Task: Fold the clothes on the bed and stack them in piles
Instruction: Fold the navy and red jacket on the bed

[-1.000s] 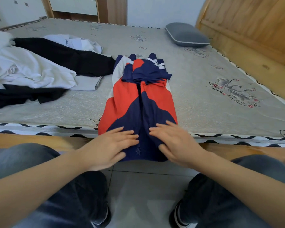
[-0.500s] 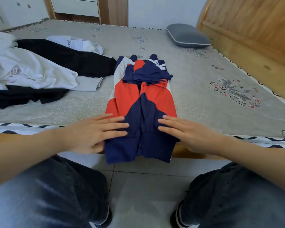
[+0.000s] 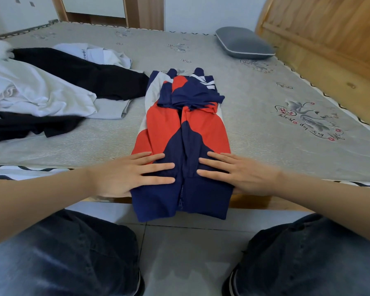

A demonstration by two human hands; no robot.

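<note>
A person seated at the bed's (image 3: 265,129) near edge presses both hands flat on a red, navy and white zip jacket (image 3: 184,133) at the centre of the frame. The jacket is already folded into a narrow strip, its sleeves tucked in, and its long axis runs straight away from the person toward the upper middle of the frame. Its hem end hangs over the mattress edge at lower centre, the collar end lying farthest off. The left hand (image 3: 124,175) rests to the left of the zip, fingers straight and spread, gripping nothing; the right hand (image 3: 239,174) mirrors it to the right of the zip, also flat on the cloth. Both sit equally near the hem, so the likely next fold, hem up toward collar along that axis, falls to the two hands together. A heap of unfolded white and black clothes (image 3: 51,90) waits at the upper left of the frame. A grey pillow (image 3: 244,42) lies at the upper right.
</note>
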